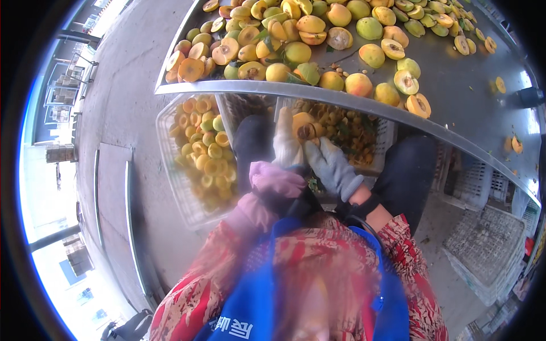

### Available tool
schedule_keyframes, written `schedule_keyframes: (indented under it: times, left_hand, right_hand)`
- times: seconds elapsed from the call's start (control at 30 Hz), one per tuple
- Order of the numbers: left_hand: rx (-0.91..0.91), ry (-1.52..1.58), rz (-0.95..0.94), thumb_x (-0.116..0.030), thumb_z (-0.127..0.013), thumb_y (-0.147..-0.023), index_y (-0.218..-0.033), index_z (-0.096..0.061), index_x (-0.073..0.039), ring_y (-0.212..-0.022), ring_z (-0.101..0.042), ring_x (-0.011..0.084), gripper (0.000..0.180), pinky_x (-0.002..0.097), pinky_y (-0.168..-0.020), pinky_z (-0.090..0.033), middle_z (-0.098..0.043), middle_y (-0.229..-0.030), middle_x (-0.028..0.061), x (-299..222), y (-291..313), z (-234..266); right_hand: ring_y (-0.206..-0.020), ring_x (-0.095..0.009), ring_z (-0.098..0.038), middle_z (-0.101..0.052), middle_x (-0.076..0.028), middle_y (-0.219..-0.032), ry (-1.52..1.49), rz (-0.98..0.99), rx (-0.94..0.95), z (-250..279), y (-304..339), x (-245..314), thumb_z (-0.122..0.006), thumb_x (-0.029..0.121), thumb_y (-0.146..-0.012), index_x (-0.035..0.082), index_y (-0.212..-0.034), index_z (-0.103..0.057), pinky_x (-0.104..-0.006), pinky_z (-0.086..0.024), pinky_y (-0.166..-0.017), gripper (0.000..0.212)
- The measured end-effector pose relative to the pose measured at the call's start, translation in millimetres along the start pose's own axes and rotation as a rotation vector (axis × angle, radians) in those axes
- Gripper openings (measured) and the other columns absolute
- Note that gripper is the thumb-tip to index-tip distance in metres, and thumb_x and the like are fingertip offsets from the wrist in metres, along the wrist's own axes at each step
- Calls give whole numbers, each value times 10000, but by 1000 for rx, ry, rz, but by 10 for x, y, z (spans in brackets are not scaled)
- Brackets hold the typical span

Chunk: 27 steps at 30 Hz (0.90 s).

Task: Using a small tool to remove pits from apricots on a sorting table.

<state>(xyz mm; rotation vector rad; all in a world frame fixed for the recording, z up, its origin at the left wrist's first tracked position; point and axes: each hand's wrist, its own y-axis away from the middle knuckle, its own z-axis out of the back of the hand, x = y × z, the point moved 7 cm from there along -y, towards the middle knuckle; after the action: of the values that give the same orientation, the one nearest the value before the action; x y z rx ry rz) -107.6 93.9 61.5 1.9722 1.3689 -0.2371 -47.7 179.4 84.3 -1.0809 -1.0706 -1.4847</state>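
In front of my lap, below the table edge, my left hand (287,142) in a whitish glove is closed on an apricot (303,121). The fruit is cut, and a brown pit or pit hollow shows on it. My right hand (333,166), in a grey glove, has its fingertips pressed together against the near side of this apricot. Whether the right fingers pinch anything besides the fruit is hidden. Behind both hands stands a crate of apricot pieces and leaves (388,139). To the left, a white crate (165,122) holds many pitted halves.
A metal table (455,85) carries a heap of whole and halved apricots (284,34), its raised rim just beyond my hands. My knees flank the work. Stacked plastic crates (483,244) stand at the right. Concrete floor (119,96) stretches away on the left.
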Motion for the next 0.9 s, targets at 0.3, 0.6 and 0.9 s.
schedule_keyframes:
  times: [0.3,0.6,0.9]
  left_hand:
    - [-63,-238,-82,-297,-559,-927,-1068,-568,22,-683,-623,204,350,314,-580,-515,-645,-858,123,-37,-67,128]
    - [-120,-507,-181,-231,-599,-912,-1103,-561,37,-694,-611,197,332,297,-634,-512,-649,-894,135,-173,70,46]
    - [-160,-652,-189,-290,-619,-882,-1009,-628,10,-679,-609,166,326,282,-612,-488,-662,-847,104,-184,50,195]
  right_hand:
    - [-798,-303,-590,-616,-213,-874,-181,-220,233,-18,26,-40,-457,343,-958,-14,-973,-580,-386,-460,-736,378]
    - [-559,-131,-503,-546,-37,-690,-395,-583,394,13,189,20,-459,408,-960,74,-972,-581,-281,-408,-502,356]
    - [-420,-63,-363,-428,39,-595,-460,-649,449,-20,276,24,-486,432,-947,135,-918,-531,-231,-285,-365,302]
